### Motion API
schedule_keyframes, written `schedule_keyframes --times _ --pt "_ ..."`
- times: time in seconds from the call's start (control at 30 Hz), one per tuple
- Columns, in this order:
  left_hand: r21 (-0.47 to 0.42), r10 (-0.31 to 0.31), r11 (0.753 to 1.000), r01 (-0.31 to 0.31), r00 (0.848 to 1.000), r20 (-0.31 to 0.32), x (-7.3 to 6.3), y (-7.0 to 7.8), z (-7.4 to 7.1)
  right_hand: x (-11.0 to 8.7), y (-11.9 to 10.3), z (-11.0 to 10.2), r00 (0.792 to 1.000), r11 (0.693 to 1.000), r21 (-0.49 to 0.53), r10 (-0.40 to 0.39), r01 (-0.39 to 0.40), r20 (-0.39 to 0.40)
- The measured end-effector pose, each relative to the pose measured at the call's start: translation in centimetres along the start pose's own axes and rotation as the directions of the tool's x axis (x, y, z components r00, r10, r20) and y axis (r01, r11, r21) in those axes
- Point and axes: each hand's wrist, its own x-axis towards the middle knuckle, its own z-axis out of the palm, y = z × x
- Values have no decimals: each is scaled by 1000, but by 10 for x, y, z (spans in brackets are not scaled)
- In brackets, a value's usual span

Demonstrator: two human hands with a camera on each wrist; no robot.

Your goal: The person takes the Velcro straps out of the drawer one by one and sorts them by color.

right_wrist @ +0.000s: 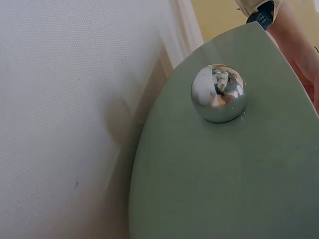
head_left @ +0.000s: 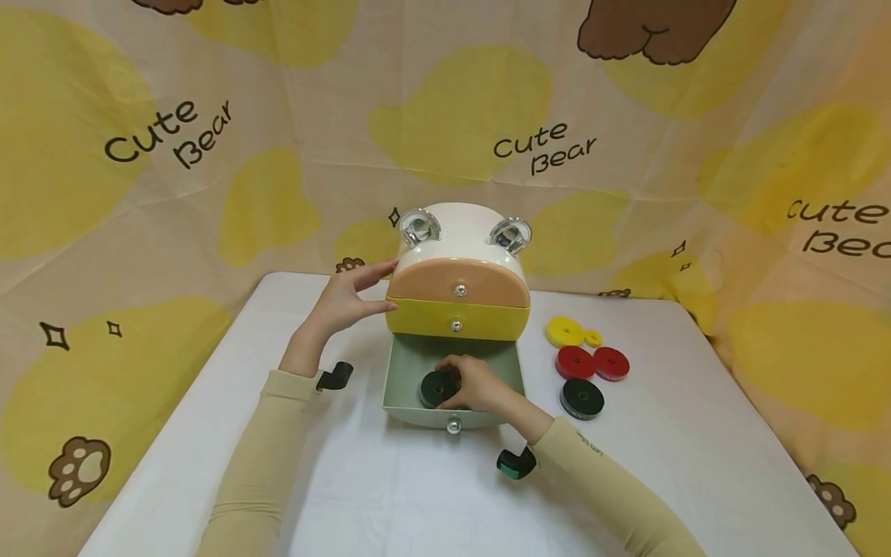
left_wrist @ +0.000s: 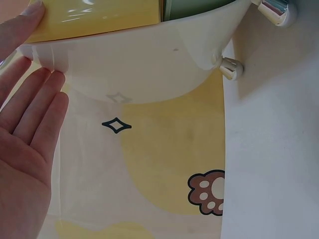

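Note:
A small rounded cabinet [head_left: 459,232] has a peach drawer [head_left: 426,283], a yellow drawer [head_left: 418,319] and a pulled-out green drawer [head_left: 404,362]. Inside the green drawer is a black roll [head_left: 435,390] with a small centre hole; my right hand [head_left: 476,384] grips its right side, fingers behind and thumb in front. At the cabinet's left side, my left hand [head_left: 346,297] has its fingers extended, the thumb at the yellow front and the other fingertips along the white side. The right wrist view shows only the green drawer's front with its round silver knob [right_wrist: 219,93].
Right of the cabinet on the white table [head_left: 668,464] lie a large yellow roll [head_left: 564,332], a small yellow one [head_left: 593,338], two red rolls [head_left: 575,363] and another black roll [head_left: 582,399]. A patterned cloth [head_left: 445,100] hangs behind.

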Motion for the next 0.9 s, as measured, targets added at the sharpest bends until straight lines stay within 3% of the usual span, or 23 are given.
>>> schedule_keyframes --times 0.3,0.53,0.9 --pt "9 52 999 -53 999 10 -10 33 -2 -2 -1 -2 1000 999 31 10 -10 2" --pt "11 55 998 -55 998 2 0 -2 0 -5 2 -7 1000 990 144 5 -3 -13" --pt "-1 54 999 -54 999 0 0 -4 0 -13 3 -23 999 973 229 43 -37 -22"
